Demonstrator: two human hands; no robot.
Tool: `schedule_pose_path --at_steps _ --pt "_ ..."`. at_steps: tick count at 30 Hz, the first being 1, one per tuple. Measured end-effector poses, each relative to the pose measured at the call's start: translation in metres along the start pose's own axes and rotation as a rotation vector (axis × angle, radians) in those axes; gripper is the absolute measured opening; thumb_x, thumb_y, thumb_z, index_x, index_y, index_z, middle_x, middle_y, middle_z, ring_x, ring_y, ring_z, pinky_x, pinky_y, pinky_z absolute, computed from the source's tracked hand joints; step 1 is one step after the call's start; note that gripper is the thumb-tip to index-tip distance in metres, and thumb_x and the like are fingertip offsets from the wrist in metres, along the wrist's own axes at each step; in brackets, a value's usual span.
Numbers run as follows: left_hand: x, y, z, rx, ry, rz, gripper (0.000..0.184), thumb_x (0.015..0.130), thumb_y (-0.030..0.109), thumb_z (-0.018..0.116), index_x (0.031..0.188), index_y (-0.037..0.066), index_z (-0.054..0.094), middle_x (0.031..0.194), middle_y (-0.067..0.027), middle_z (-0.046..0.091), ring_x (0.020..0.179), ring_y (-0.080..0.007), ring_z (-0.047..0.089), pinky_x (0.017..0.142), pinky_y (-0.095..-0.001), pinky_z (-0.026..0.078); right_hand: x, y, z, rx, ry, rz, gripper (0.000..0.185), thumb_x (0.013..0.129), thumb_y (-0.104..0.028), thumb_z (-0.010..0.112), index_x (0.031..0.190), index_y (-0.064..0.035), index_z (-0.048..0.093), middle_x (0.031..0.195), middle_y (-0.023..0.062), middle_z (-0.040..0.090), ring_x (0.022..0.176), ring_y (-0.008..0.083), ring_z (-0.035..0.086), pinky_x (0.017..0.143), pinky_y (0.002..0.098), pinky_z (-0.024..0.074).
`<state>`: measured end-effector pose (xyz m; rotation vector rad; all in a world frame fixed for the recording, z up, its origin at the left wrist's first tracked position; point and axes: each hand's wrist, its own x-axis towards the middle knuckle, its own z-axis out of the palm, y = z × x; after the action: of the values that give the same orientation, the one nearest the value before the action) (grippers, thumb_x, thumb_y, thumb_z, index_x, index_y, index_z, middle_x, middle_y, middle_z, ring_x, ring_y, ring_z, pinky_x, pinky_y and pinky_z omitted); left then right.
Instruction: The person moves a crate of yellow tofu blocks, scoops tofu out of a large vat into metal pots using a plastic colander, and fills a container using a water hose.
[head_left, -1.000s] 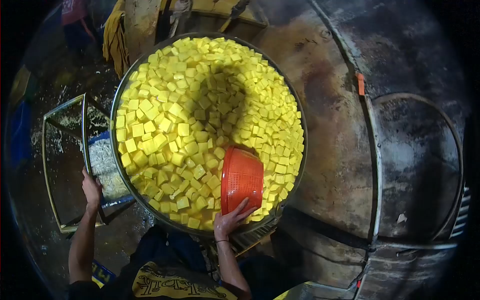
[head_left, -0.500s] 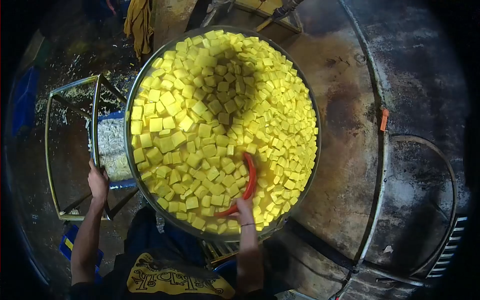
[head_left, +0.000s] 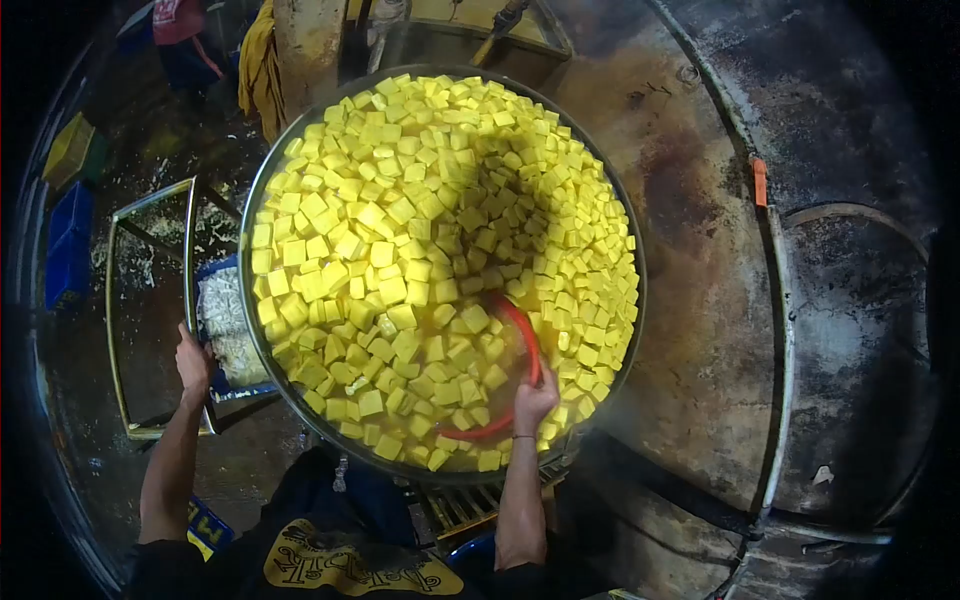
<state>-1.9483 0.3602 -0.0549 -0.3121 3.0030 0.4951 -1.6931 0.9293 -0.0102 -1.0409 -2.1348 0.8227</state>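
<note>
A large round metal vat [head_left: 250, 300] is full of yellow cubes [head_left: 380, 253] in cloudy liquid. My right hand [head_left: 536, 397] grips the rim of a red basket [head_left: 525, 330], which is sunk among the cubes near the vat's lower right; only its curved rim shows, and cubes lie inside it. On the left, my left hand [head_left: 194, 362] is closed round the upright bar of a metal frame [head_left: 190, 260] beside the vat.
A blue crate [head_left: 228, 330] with pale strips stands between frame and vat. Blue and yellow crates [head_left: 68, 245] are at far left. A yellow cloth [head_left: 260, 75] hangs near a person's legs [head_left: 190, 60]. A pipe [head_left: 783, 350] runs along the right.
The red basket went from tipped above the cubes to sunk among them, and its rim has since moved right with my right hand. My left hand stays on the frame. The camera view has shifted.
</note>
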Motion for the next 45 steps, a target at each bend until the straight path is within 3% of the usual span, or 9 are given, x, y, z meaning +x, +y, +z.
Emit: schedule_pose_path --at_steps 21,23,26,30,33,35,37,39,45 --pt "-0.028 0.045 -0.026 0.121 0.006 -0.032 0.059 0.080 0.019 0.067 0.128 0.004 0.036 0.105 -0.0264 0.060 0.090 -0.0419 0.062 0.074 -0.0492 0.050 -0.020 0.038 -0.055 0.715 0.160 0.654 0.063 0.061 0.013 0.063 0.122 0.0043 0.058 0.095 0.0098 0.066 0.077 0.0197 0.061 0.073 0.0303 0.0514" --pt "-0.065 0.091 -0.038 0.259 0.449 0.225 0.062 0.079 0.021 0.068 0.128 0.000 0.037 0.122 -0.0290 0.049 0.108 -0.0410 0.053 0.088 -0.0484 0.044 -0.014 0.035 -0.057 0.719 0.174 0.659 0.064 0.059 0.012 0.064 0.122 0.0040 0.058 0.095 0.0091 0.066 0.077 0.0197 0.061 0.073 0.0302 0.0512" --pt "-0.140 0.163 -0.029 -0.148 0.018 0.319 0.060 0.077 0.020 0.068 0.124 -0.007 0.041 0.126 -0.0287 0.045 0.118 -0.0394 0.044 0.098 -0.0458 0.037 -0.010 0.042 -0.057 0.644 0.210 0.683 0.064 0.055 0.011 0.066 0.118 0.0044 0.061 0.093 0.0092 0.066 0.076 0.0189 0.060 0.071 0.0298 0.0507" --pt "-0.236 0.213 0.079 -0.950 -0.963 -0.144 0.040 0.080 0.021 0.070 0.109 0.000 0.052 0.088 -0.0133 0.058 0.076 -0.0229 0.061 0.060 -0.0386 0.052 -0.005 0.024 -0.058 0.582 0.206 0.679 0.053 0.052 0.008 0.068 0.105 0.0067 0.065 0.079 0.0075 0.064 0.068 0.0186 0.059 0.065 0.0313 0.0499" --pt "-0.265 0.248 0.085 -0.853 -1.026 0.898 0.030 0.082 0.021 0.069 0.099 0.000 0.055 0.084 -0.0120 0.057 0.070 -0.0220 0.059 0.055 -0.0354 0.050 -0.001 0.021 -0.060 0.508 0.194 0.677 0.042 0.051 0.005 0.069 0.093 0.0071 0.066 0.071 0.0061 0.061 0.064 0.0189 0.057 0.061 0.0316 0.0491" --pt "-0.276 0.275 0.078 -1.196 -1.263 -0.502 0.029 0.081 0.018 0.072 0.098 0.000 0.056 0.084 -0.0107 0.057 0.069 -0.0199 0.058 0.052 -0.0307 0.048 0.002 0.030 -0.061 0.416 0.167 0.717 0.037 0.050 0.004 0.068 0.087 0.0069 0.065 0.069 0.0055 0.060 0.063 0.0189 0.057 0.060 0.0313 0.0486" --pt "-0.271 0.261 0.085 -0.991 -1.252 0.321 0.032 0.077 0.015 0.074 0.100 0.001 0.056 0.082 -0.0096 0.057 0.066 -0.0176 0.057 0.050 -0.0278 0.046 0.005 0.032 -0.066 0.380 0.070 0.719 0.031 0.052 0.004 0.066 0.083 0.0040 0.063 0.072 0.0060 0.060 0.063 0.0197 0.056 0.060 0.0307 0.0486" --pt "-0.279 0.267 0.087 -1.197 -1.168 -0.289 0.034 0.081 0.011 0.069 0.112 0.007 0.057 0.096 -0.0065 0.063 0.086 -0.0214 0.063 0.071 -0.0329 0.052 0.000 0.024 -0.080 0.481 0.018 0.708 0.036 0.054 0.004 0.063 0.090 0.0041 0.063 0.076 0.0065 0.060 0.066 0.0195 0.057 0.061 0.0304 0.0491" --pt "-0.285 0.254 0.065 -1.184 -1.070 -0.077 0.040 0.071 0.006 0.076 0.107 0.004 0.059 0.086 -0.0045 0.064 0.072 -0.0175 0.064 0.063 -0.0269 0.052 -0.039 0.045 -0.094 0.854 0.004 0.517 0.061 0.059 0.006 0.052 0.119 0.0022 0.057 0.092 0.0076 0.061 0.076 0.0190 0.058 0.066 0.0287 0.0503"
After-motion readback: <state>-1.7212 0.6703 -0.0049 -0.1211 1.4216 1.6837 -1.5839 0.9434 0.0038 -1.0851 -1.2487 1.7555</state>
